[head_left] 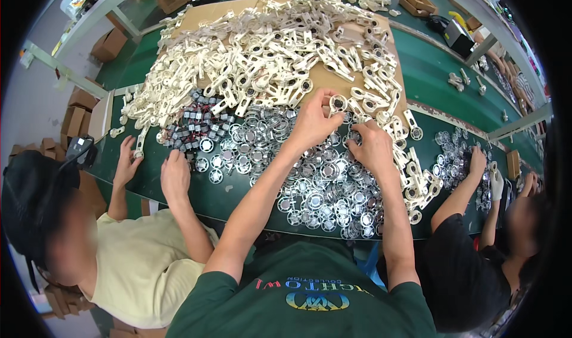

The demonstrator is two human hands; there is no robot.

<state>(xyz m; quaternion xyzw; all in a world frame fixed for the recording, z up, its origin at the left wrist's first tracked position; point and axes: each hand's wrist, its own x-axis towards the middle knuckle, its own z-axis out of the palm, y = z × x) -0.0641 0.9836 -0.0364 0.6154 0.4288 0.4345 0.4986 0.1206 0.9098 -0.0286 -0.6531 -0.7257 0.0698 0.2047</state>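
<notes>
My left hand (314,121) is closed, thumb and fingers pinching the round end of a cream plastic housing (338,104) with a dark centre. Just to its right, my right hand (372,147) has its fingers curled down at the edge of the pile. Whatever its fingertips hold is too small and covered to make out. Beneath both hands spreads a heap of round silvery metal discs (316,201). Past them lies a large mound of cream long-handled plastic housings (238,58) on a cardboard sheet (325,78).
Small motors with red wires (199,123) are heaped on the left of the green table (232,204). A person in a pale yellow shirt (143,266) works at my left; another in black (462,278) sits at my right. White shelf posts (65,70) stand at the left.
</notes>
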